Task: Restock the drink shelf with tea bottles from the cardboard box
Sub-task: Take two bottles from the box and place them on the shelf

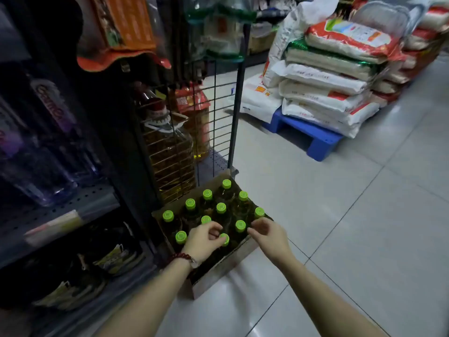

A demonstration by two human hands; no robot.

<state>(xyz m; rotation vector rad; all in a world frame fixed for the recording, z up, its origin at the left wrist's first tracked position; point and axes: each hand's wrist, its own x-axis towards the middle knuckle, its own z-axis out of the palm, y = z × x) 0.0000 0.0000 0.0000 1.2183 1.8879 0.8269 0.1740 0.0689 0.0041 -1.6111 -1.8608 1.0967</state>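
Cardboard box sits on the tile floor, beside the shelf. I see green-capped tea bottles standing upright inside. Left hand pinches the cap of the nearest bottle, which is seated in the box. Right hand hovers over the box's near right edge with fingers curled; I cannot tell whether it grasps anything.

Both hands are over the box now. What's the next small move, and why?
Probably lift the near bottle straight up out of the cardboard box: the left hand seems to pinch its green cap, the right hand hovers by a neighbouring cap holding nothing, and the bottles stand packed close.
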